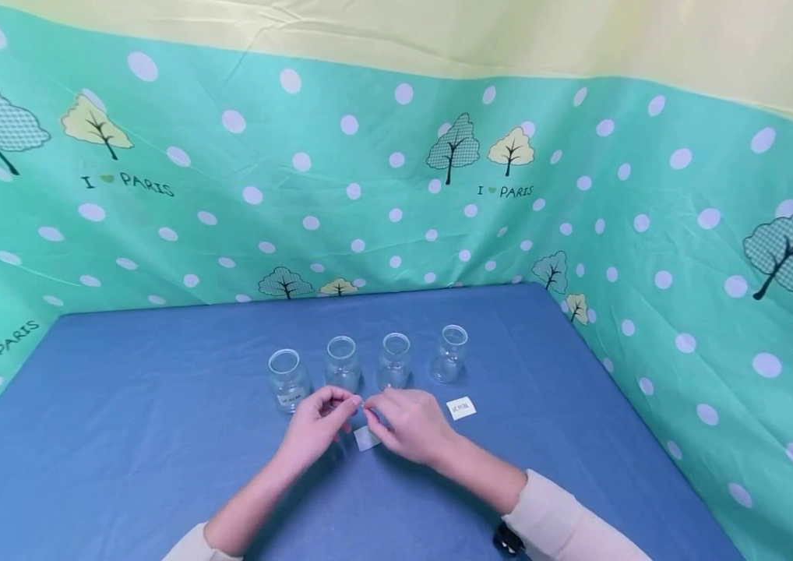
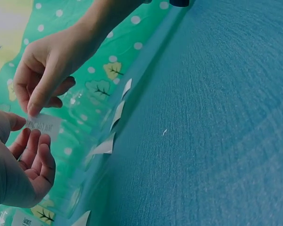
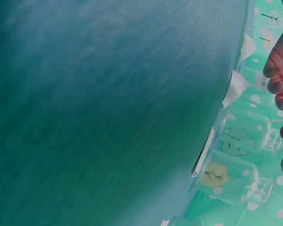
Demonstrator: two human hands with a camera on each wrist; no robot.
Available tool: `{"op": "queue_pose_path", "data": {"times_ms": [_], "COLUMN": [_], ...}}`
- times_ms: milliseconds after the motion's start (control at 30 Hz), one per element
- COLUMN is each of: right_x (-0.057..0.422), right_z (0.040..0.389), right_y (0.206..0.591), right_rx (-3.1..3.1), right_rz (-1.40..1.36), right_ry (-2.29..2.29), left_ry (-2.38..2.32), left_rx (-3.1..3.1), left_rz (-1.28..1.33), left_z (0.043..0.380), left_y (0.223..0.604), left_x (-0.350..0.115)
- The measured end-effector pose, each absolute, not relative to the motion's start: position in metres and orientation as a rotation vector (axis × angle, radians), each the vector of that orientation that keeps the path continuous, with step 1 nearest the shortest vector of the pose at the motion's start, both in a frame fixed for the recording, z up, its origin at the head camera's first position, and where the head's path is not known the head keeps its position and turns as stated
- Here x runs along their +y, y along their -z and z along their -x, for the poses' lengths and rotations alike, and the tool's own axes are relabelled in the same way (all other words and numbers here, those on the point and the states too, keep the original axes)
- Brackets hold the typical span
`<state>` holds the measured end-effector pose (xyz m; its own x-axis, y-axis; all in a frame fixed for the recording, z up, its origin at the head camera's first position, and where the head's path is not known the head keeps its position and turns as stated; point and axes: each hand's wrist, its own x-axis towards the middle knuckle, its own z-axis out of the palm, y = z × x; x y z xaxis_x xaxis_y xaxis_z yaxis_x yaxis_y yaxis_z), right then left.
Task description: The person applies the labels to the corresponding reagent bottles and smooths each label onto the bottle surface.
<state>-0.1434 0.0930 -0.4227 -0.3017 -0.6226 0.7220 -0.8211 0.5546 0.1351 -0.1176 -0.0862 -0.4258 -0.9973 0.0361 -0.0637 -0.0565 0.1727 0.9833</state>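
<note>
Your cream sleeves are sitting closest to the lens at the bottom of the head view, and both forearms are reaching forward over the blue tablecloth (image 1: 158, 405). Your left hand (image 1: 318, 425) and your right hand (image 1: 410, 425) are meeting just in front of the row of four glass jars (image 1: 343, 363), and between them they are pinching a small white label (image 2: 43, 124). In the left wrist view your right thumb and forefinger are nipping the label's upper edge while your left thumb is pressing on its near end, the other left fingers curling loosely beneath it. The label is hanging in the air above the cloth, just in front of the second and third jars. The leftmost jar (image 1: 287, 379) is already wearing a label on its front. A pale backing slip (image 1: 366, 438) is lying flat on the cloth right under your hands, and another printed label (image 1: 461, 407) is lying near the rightmost jar (image 1: 449, 354), just beside your right hand. A dotted green backdrop (image 1: 382, 179) is standing behind the table.
</note>
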Motion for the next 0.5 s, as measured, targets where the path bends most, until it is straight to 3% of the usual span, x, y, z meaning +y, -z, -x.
{"op": "queue_pose_path", "data": {"times_ms": [500], "right_x": [0.0894], "right_z": [0.1406], "right_y": [0.4235], "right_rx": [-2.049], "right_rz": [-1.143], "right_ry": [-0.242], "left_ry": [-2.021], "left_rx": [2.372], "left_rz": [0.137], "left_z": [0.1163], "left_y": [0.4248], "left_x": [-0.0841]}}
